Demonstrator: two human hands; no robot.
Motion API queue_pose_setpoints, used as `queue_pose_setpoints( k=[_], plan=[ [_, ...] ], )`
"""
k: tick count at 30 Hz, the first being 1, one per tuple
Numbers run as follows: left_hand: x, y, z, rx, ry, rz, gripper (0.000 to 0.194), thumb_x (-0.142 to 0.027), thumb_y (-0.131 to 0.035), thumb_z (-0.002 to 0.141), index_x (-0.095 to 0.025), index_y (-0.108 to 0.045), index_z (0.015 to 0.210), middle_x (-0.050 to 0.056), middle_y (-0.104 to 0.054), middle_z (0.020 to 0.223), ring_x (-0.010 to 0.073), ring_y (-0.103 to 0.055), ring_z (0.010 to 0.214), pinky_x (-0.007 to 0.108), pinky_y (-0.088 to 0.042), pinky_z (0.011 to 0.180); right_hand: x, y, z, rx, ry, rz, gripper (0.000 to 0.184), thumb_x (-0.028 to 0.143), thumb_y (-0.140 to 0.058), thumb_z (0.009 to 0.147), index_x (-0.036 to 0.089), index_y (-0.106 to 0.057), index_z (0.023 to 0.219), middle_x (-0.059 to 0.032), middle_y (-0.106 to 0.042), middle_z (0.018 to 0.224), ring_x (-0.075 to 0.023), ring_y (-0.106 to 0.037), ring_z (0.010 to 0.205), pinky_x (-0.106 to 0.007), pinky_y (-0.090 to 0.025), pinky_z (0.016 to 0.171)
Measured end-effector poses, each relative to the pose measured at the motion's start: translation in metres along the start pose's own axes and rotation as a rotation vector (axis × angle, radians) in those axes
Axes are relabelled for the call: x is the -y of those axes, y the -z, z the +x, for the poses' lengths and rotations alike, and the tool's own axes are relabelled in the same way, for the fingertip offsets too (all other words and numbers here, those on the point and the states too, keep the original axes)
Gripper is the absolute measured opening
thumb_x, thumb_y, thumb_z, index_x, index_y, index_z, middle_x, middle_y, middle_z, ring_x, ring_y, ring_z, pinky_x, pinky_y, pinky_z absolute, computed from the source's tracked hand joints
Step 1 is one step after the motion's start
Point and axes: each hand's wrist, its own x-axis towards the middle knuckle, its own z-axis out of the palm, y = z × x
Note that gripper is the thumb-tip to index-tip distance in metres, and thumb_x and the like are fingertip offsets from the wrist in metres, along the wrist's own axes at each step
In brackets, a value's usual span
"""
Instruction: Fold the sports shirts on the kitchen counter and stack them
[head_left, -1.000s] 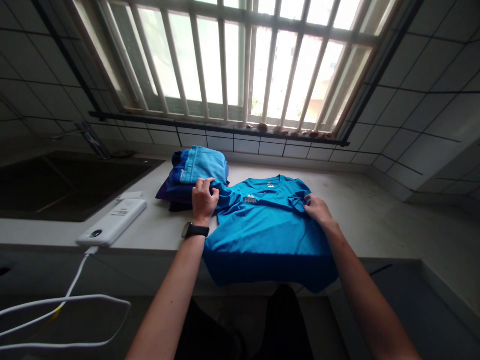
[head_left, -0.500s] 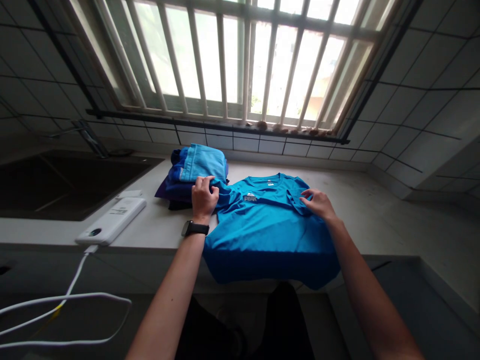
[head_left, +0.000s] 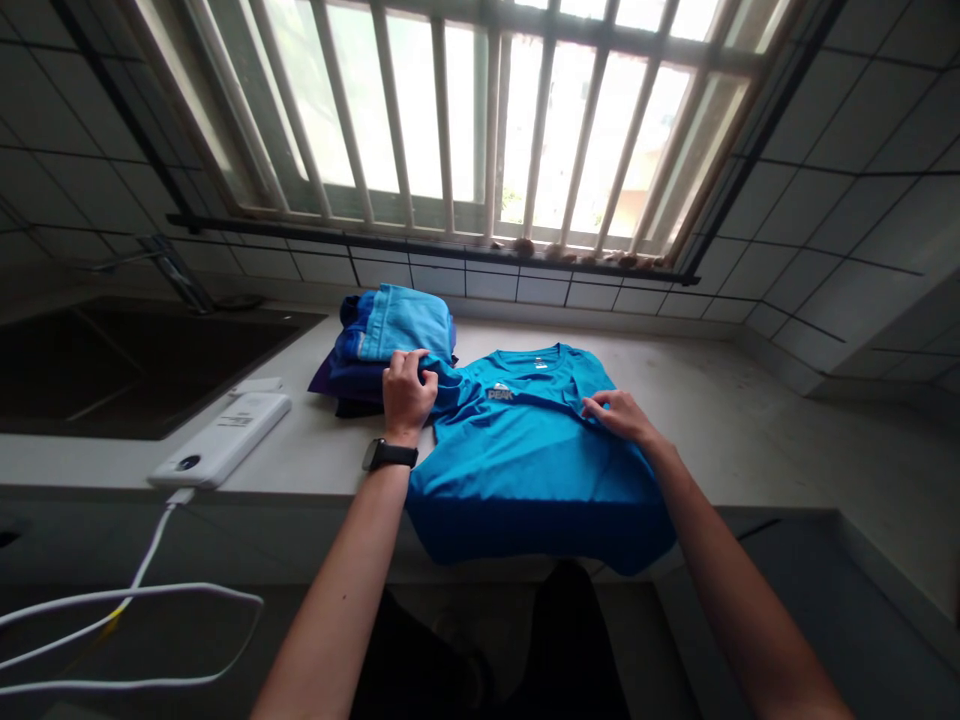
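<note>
A blue T-shirt (head_left: 525,460) with a PEAK logo lies front up on the counter, collar toward the window. Its lower part hangs over the counter's front edge. My left hand (head_left: 409,398), with a black watch on the wrist, is closed on the sleeve at the left. At the other side, my right hand (head_left: 624,415) pinches the shirt's fabric near the right sleeve, which is folded inward over the chest. Left of the shirt sits a stack of folded clothes (head_left: 409,325), light blue on top and purple below, right behind my left hand.
A white power bank (head_left: 225,440) with a plugged-in white cable (head_left: 154,555) rests near the counter's front edge. Further left are a dark sink (head_left: 150,370) and a faucet (head_left: 176,275). Behind the counter (head_left: 750,430) stands a tiled wall with a barred window (head_left: 487,130).
My right hand has moved a little left and down across the shirt, drawing the right sleeve fabric inward. My left hand stays on the left sleeve.
</note>
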Motion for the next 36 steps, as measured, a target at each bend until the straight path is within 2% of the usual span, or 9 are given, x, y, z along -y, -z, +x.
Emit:
queue_pose_setpoints(
  k=[3, 7, 12, 17, 20, 24, 29, 33, 36],
  plan=[
    [0.001, -0.001, 0.000, 0.001, 0.002, -0.010, 0.036, -0.014, -0.052, 0.087, -0.017, -0.067, 0.120, 0.015, -0.065, 0.113, 0.0326, -0.064, 0.110, 0.044, -0.048, 0.096, 0.001, -0.010, 0.003, -0.156, -0.055, -0.135, 0.040, 0.030, -0.045, 0.102, 0.021, -0.075, 0.128, -0.0100, -0.069, 0.141, -0.0249, -0.063, 0.130, -0.034, -0.047, 0.111],
    [0.003, -0.001, 0.000, -0.006, -0.005, -0.049, 0.038, -0.017, -0.057, 0.085, -0.018, -0.064, 0.122, 0.014, -0.066, 0.116, 0.0326, -0.063, 0.114, 0.044, -0.048, 0.100, 0.003, -0.027, 0.008, 0.076, -0.179, -0.311, 0.058, 0.039, -0.039, 0.106, 0.025, -0.041, 0.162, -0.0045, -0.034, 0.171, -0.0257, -0.030, 0.158, -0.048, -0.029, 0.127],
    [0.003, -0.001, -0.002, -0.050, 0.041, -0.079, 0.039, -0.018, -0.064, 0.080, -0.017, -0.060, 0.119, 0.014, -0.068, 0.110, 0.0337, -0.064, 0.112, 0.049, -0.048, 0.103, 0.007, -0.037, 0.011, 0.144, -0.310, -0.346, 0.064, 0.044, -0.022, 0.108, 0.019, -0.028, 0.167, -0.0065, -0.020, 0.175, -0.0246, -0.020, 0.161, -0.054, -0.020, 0.129],
    [0.004, 0.004, -0.001, -0.163, 0.123, -0.176, 0.030, -0.018, -0.064, 0.080, -0.019, -0.057, 0.110, 0.011, -0.067, 0.104, 0.0282, -0.067, 0.101, 0.045, -0.053, 0.098, 0.006, -0.042, 0.012, 0.081, -0.342, -0.345, 0.068, 0.043, -0.019, 0.107, 0.009, -0.030, 0.165, -0.0131, -0.023, 0.173, -0.0272, -0.023, 0.160, -0.054, -0.021, 0.128],
    [-0.003, 0.010, 0.010, -0.142, 0.133, -0.261, 0.029, -0.017, -0.065, 0.081, -0.021, -0.056, 0.109, 0.007, -0.068, 0.105, 0.0228, -0.067, 0.096, 0.040, -0.056, 0.094, 0.005, -0.043, 0.011, 0.053, -0.315, -0.327, 0.068, 0.042, -0.022, 0.106, 0.007, -0.034, 0.164, -0.0152, -0.027, 0.172, -0.0287, -0.027, 0.159, -0.055, -0.023, 0.128],
    [-0.039, 0.017, 0.029, 0.068, 0.154, -0.380, 0.035, -0.015, -0.073, 0.077, -0.019, -0.058, 0.108, 0.007, -0.069, 0.104, 0.0210, -0.068, 0.095, 0.036, -0.057, 0.091, 0.004, -0.044, 0.009, 0.016, -0.299, -0.289, 0.066, 0.041, -0.025, 0.106, 0.008, -0.040, 0.161, -0.0157, -0.033, 0.170, -0.0293, -0.030, 0.157, -0.055, -0.024, 0.127],
    [-0.086, 0.017, 0.030, 0.682, 0.168, -0.771, 0.043, -0.039, -0.074, 0.086, -0.020, -0.061, 0.123, 0.008, -0.074, 0.107, 0.0194, -0.074, 0.082, 0.033, -0.059, 0.077, 0.005, -0.043, 0.009, 0.000, -0.301, -0.258, 0.063, 0.039, -0.028, 0.105, 0.012, -0.042, 0.160, -0.0142, -0.034, 0.169, -0.0282, -0.031, 0.157, -0.054, -0.025, 0.127],
    [-0.079, 0.010, 0.019, 0.688, 0.180, -0.492, 0.018, -0.035, -0.071, 0.085, -0.017, -0.071, 0.087, 0.008, -0.075, 0.084, 0.0225, -0.073, 0.079, 0.033, -0.058, 0.082, 0.004, -0.043, 0.009, 0.009, -0.305, -0.249, 0.063, 0.040, -0.028, 0.105, 0.013, -0.042, 0.160, -0.0138, -0.034, 0.170, -0.0277, -0.031, 0.157, -0.053, -0.024, 0.127],
    [-0.065, 0.000, 0.008, 0.674, 0.038, -0.233, 0.008, -0.027, -0.071, 0.079, -0.020, -0.075, 0.079, 0.009, -0.077, 0.090, 0.0271, -0.072, 0.097, 0.035, -0.055, 0.097, 0.004, -0.043, 0.009, 0.004, -0.299, -0.239, 0.062, 0.040, -0.028, 0.105, 0.016, -0.043, 0.160, -0.0119, -0.034, 0.170, -0.0275, -0.031, 0.157, -0.053, -0.024, 0.127]
  ],
)
